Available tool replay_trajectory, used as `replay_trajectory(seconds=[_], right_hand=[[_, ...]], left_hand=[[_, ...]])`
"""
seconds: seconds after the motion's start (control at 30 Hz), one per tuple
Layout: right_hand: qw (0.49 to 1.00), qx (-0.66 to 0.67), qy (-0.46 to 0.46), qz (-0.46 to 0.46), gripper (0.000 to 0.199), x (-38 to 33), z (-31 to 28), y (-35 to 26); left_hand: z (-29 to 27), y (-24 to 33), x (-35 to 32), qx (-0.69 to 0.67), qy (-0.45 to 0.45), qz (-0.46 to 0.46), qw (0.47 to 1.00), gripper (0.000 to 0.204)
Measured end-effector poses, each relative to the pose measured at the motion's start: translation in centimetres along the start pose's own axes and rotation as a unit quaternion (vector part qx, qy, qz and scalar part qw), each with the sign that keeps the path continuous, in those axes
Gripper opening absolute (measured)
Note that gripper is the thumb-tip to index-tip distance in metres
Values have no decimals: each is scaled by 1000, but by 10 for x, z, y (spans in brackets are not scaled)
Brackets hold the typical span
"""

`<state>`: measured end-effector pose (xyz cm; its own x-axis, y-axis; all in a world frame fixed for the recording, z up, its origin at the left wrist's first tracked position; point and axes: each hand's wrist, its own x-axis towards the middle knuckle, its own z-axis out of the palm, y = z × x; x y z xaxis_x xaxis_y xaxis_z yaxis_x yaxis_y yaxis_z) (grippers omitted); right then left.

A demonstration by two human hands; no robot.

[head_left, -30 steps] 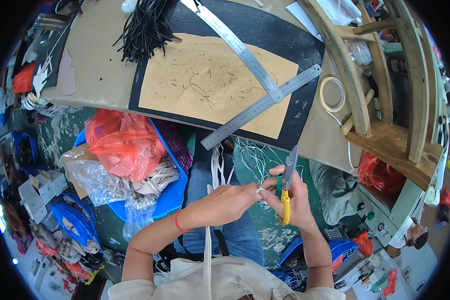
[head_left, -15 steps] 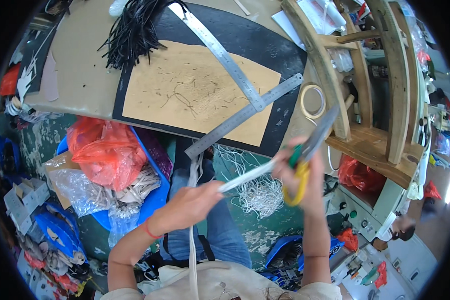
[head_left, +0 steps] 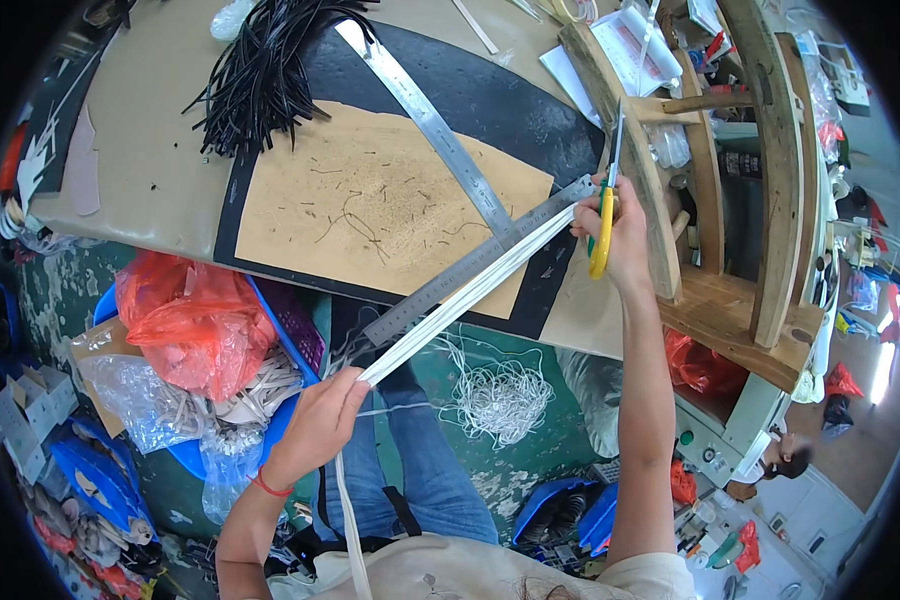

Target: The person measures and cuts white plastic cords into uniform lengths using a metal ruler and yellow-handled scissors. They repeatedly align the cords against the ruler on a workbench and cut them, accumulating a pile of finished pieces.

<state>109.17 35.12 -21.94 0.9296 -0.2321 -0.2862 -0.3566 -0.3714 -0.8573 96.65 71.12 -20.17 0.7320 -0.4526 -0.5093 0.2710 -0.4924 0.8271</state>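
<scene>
A bundle of long, flat white strips (head_left: 480, 285) is stretched slantwise across the table's front edge between my hands. At its lower end my left hand (head_left: 322, 418) is closed round it, and a loose length hangs from there over my lap. My right hand (head_left: 622, 235) grips the upper end, together with scissors (head_left: 601, 248) with yellow and green handles, blades pointing up. Just behind the strips lies a steel L-shaped square ruler (head_left: 430, 128), partly covered by them. Under it are a tan sheet (head_left: 290, 220) with small dark thread scraps and a black mat (head_left: 530, 110).
Black strips (head_left: 260, 85) are heaped at the back left of the table. A wooden frame (head_left: 735, 290) stands at the right. Below the table, a blue tub (head_left: 195, 455) holds a red plastic bag (head_left: 200, 335) and pale strips; tangled white cord (head_left: 505, 400) lies on the floor.
My right hand has moved up and away with the scissors, now over the table's right part. My left hand has shifted down and left, and a longer stretch of white strips spans between them.
</scene>
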Motion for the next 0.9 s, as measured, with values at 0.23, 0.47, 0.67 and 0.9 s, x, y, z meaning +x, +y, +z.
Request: replay_trajectory(seconds=[0.23,0.47,0.67,0.9], right_hand=[[997,-73,8,21,39,12,5,0],[999,-40,2,27,41,14,7,6],[998,-52,-4,43,39,11,12,-3],[998,-51,-5,43,40,12,11,-2]], left_hand=[[4,1,10,53,56,14,997,16],[11,-15,14,101,107,37,988,20],[6,-14,20,142,97,-1,985,22],[7,-23,27,156,94,-1,983,17]])
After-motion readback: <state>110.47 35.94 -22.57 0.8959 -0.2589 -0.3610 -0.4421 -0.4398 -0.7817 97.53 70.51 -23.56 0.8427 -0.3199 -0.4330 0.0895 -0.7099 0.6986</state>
